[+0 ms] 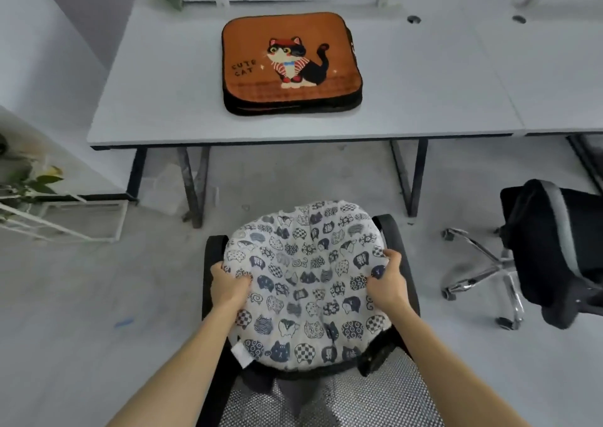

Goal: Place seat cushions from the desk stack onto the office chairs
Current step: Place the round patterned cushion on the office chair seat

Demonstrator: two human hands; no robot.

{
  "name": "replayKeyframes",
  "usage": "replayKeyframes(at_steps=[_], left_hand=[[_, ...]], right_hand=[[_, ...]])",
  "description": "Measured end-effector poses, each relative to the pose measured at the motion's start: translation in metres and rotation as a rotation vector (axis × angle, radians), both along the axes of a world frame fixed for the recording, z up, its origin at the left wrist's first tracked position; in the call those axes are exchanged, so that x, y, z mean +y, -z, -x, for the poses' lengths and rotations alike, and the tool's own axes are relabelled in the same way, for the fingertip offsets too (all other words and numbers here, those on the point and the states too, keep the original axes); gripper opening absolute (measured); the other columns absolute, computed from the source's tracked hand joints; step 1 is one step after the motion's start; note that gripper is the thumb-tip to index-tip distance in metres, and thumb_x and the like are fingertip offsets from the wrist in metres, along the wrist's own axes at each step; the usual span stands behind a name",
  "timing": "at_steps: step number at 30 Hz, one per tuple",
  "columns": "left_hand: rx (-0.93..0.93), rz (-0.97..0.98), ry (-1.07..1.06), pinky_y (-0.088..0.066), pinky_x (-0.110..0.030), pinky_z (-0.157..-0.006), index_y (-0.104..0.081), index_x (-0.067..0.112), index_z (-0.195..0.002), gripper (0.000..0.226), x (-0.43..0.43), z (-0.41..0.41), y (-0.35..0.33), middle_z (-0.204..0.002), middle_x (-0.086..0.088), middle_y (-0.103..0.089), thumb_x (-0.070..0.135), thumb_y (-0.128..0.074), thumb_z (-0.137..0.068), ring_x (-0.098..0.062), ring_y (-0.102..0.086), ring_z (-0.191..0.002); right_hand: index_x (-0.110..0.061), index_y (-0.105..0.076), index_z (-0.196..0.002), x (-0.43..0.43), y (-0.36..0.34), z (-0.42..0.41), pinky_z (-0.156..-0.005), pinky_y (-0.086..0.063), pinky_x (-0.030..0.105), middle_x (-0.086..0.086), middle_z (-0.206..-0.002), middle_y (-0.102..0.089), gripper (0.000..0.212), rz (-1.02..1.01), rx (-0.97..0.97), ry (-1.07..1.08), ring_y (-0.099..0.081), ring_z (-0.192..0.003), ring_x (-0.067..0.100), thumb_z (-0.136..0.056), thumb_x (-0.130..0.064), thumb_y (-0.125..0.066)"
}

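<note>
Desk (163, 100): orange cat cushions (290, 64) are stacked on it.
Left hand (228, 284): left edge of the round cushion (306, 283) is gripped by curled fingers.
Round cushion: laid over the chair (326, 400) seat, between both hands.
Right hand (386, 280): right edge is pinched.

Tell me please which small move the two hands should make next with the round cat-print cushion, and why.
Probably settle the round cat-print cushion flat and release it. The left hand and the right hand grip its opposite edges, and it already lies over the seat of the mesh-back office chair, between its armrests. The orange cat cushion on the desk comes next.
</note>
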State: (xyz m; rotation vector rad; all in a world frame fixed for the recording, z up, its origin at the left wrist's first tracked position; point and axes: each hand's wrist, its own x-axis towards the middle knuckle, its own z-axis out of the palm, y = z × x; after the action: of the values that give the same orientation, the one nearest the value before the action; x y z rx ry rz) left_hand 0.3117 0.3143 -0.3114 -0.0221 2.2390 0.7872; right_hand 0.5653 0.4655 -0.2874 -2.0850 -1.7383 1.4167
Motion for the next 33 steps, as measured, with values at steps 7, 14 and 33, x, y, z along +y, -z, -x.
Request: replayKeyframes(at_steps=[7, 14, 33], left_hand=[[0.111, 0.032, 0.17, -0.048, -0.045, -0.1, -0.024, 0.034, -0.151, 0.076, -0.015, -0.017, 0.096, -0.14, -0.011, -0.049, 0.013, -0.066, -0.091, -0.03, -0.056, -0.117], [0.003, 0.261, 0.279, -0.056, -0.047, -0.08, -0.006, 0.048, -0.148, 0.078, -0.033, -0.034, 0.149, -0.117, -0.015, -0.051, 0.029, -0.059, -0.094, -0.03, -0.06, -0.086], [0.469, 0.394, 0.739, -0.025, -0.051, -0.118, -0.015, 0.03, -0.156, 0.082, -0.01, -0.034, 0.167, -0.165, -0.012, 0.005, 0.034, -0.063, -0.089, -0.035, -0.011, -0.151]], right_hand=[[-0.03, -0.02, -0.153, 0.004, 0.111, -0.002, -0.072, -0.056, 0.042, 0.008, -0.122, -0.06, 0.077, -0.006, -0.141, -0.053, -0.063, -0.096, 0.03, -0.09, 0.003, -0.049], [-0.038, -0.011, -0.154, 0.007, 0.17, -0.012, -0.062, -0.056, 0.039, 0.011, -0.114, -0.061, 0.087, 0.092, -0.23, -0.097, -0.063, -0.085, 0.029, -0.089, 0.005, -0.048], [-0.025, -0.019, -0.156, -0.004, 0.181, 0.002, -0.12, -0.024, 0.053, 0.005, -0.167, -0.006, 0.074, -0.12, -0.546, -0.305, -0.011, -0.151, 0.033, -0.089, -0.012, -0.048]])
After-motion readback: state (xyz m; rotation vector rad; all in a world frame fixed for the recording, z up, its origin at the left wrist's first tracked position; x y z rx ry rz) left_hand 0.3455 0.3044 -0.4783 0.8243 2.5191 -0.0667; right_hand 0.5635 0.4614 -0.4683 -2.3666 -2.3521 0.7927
